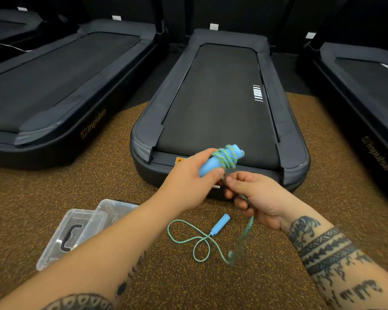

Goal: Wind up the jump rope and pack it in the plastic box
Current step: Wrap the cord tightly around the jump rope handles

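My left hand [188,182] grips a blue jump rope handle [207,167], which points up and to the right. Several turns of green-and-blue rope [226,156] are wound around its upper end. Just below it, my right hand [255,195] pinches the rope, and the loose part hangs blurred from that hand down to the floor. The rest of the rope [197,239] lies in loops on the carpet and ends at the second blue handle [220,224]. The clear plastic box [112,211] sits open on the floor at the left, partly hidden by my left forearm.
The box's clear lid [61,238] with a black grip lies beside it. A dark treadmill [220,104] stands straight ahead, its rear end just behind my hands. More treadmills [54,81] flank it left and right. The floor is speckled brown carpet [54,186].
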`<state>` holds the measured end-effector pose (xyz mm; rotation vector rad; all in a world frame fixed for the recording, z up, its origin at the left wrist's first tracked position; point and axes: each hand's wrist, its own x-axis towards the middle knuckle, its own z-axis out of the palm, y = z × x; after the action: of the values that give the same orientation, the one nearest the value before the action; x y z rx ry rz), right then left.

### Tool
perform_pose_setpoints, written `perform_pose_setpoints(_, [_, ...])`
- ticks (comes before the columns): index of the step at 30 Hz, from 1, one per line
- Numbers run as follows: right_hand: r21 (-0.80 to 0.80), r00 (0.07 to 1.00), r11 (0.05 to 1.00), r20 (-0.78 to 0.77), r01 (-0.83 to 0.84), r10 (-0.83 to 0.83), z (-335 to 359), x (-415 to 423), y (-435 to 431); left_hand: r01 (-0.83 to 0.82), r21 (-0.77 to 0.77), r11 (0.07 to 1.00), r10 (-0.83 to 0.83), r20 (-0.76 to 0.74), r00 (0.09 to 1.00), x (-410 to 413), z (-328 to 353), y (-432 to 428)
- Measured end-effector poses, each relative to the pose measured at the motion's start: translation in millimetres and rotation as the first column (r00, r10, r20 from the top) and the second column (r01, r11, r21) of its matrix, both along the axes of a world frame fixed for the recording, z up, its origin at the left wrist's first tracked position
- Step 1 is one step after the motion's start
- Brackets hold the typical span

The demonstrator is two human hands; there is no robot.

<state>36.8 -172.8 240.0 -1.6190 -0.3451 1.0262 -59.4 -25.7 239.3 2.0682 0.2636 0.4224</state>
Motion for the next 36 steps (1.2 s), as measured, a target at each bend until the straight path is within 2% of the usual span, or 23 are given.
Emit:
perform_pose_setpoints(4, [-0.018,0.994,0.998,0.093,-0.060,0.062,1,-1,-2,-0.065,0.040,0.997,0.070,-0.134,0.989,0,-3,8])
perform_pose_setpoints(11, [-0.079,0.976,0.987,0.161,-0.137,0.149,12,-3,-5,-0.043,0.238,0.970,0.086,-0.177,0.980,2,-9,9])
perform_pose_setpoints(14, [-0.070,0.968,0.986,0.194,-0.149,0.160,19,-2,-6,0.014,0.262,0.965,0.052,-0.242,0.969,5,-12,12])
perform_pose_setpoints(17, [-0.090,0.934,0.987,0.323,-0.132,0.154,26,2,-7,0.126,0.340,0.932,-0.020,-0.299,0.954,6,-16,10])
perform_pose_setpoints(19, [-0.163,0.840,0.975,0.498,-0.153,0.215,32,2,-8,0.203,0.406,0.891,-0.060,-0.338,0.939,6,-17,5])
perform_pose_setpoints(21, [-0.266,0.651,0.958,0.709,-0.111,0.272,34,4,-8,0.254,0.442,0.860,-0.098,-0.346,0.933,6,-15,1])
perform_pose_setpoints(22, [-0.269,0.571,0.961,0.780,-0.061,0.255,35,6,-8,0.270,0.437,0.858,-0.127,-0.328,0.936,6,-13,1])
perform_pose_setpoints(23, [-0.233,0.536,0.972,0.819,-0.018,0.206,34,9,-8,0.287,0.421,0.860,-0.170,-0.295,0.940,5,-10,1])
perform_pose_setpoints(24, [-0.187,0.545,0.982,0.825,0.013,0.150,33,12,-9,0.305,0.392,0.868,-0.214,-0.261,0.941,4,-7,1])
perform_pose_setpoints(26, [-0.096,0.691,0.995,0.722,0.038,0.043,29,17,-11,0.338,0.282,0.898,-0.288,-0.205,0.936,0,-1,2])
perform_pose_setpoints(28, [0.004,0.883,0.999,0.467,0.045,-0.042,28,17,-13,0.352,0.141,0.925,-0.328,-0.167,0.930,-4,1,1])
perform_pose_setpoints(29, [0.026,0.945,0.999,0.323,0.046,-0.052,25,18,-14,0.351,0.065,0.934,-0.338,-0.153,0.929,-5,1,0])
perform_pose_setpoints(30, [0.025,0.976,0.999,0.211,0.040,-0.044,23,19,-14,0.343,-0.010,0.939,-0.341,-0.140,0.929,-5,0,0])
perform_pose_setpoints(32, [-0.015,0.991,0.999,0.129,0.033,-0.031,19,18,-13,0.303,-0.106,0.947,-0.315,-0.115,0.942,-4,-1,1])
perform_pose_setpoints(34, [-0.029,0.990,0.999,0.137,0.042,-0.037,16,16,-11,0.224,-0.129,0.966,-0.236,-0.091,0.967,-1,-2,3])
perform_pose_setpoints(36, [-0.035,0.975,0.998,0.221,0.045,-0.036,15,12,-8,0.108,-0.111,0.988,-0.120,-0.106,0.987,2,-6,6])
